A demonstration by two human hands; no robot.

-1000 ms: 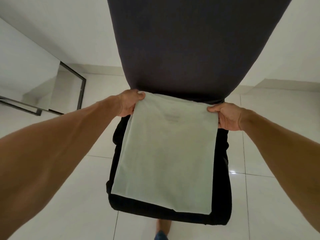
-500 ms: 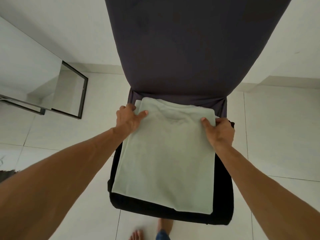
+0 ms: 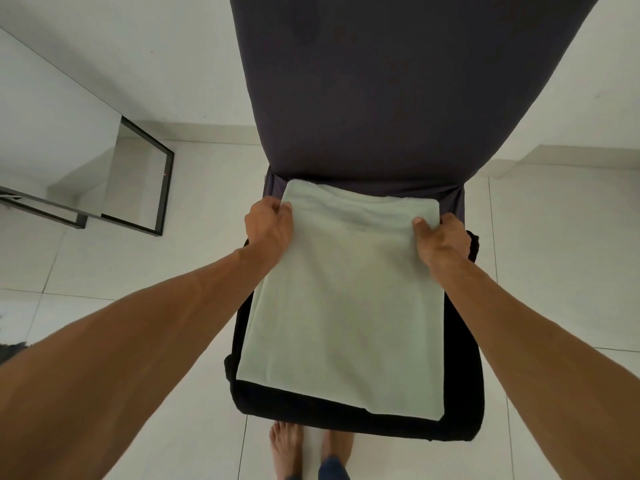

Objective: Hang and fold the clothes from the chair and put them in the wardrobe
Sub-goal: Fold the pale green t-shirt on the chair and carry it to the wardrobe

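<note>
— Looking down from the head camera, what lies on the chair (image 3: 408, 98)?

— A pale green shirt (image 3: 346, 306), folded into a long rectangle. It lies flat on a black garment (image 3: 460, 393) that covers the seat. The black cloth shows as a border along the near edge and down the right side.

— Where are the hands?

— Both are at the far end of the shirt, near the backrest. The left hand (image 3: 268, 227) pinches the far left corner, thumb and fingers closed on the fabric edge. The right hand (image 3: 438, 239) grips the far right edge, thumb on top of the cloth and fingers curled under it.

— Is the shirt lifted?

— Its near part rests flat on the seat. At the far end a fold or second layer shows just past the hands, lying against the base of the backrest. Whether that end is raised off the seat, I cannot tell.

— And the chair itself?

— The backrest wears a dark grey cover and stands upright, filling the top of the view.

— Anything around it?

— White floor tiles (image 3: 138, 271), a black-framed mirror (image 3: 138, 174) leaning at the left wall, and the person's bare feet (image 3: 285, 448) just in front of the seat.
</note>
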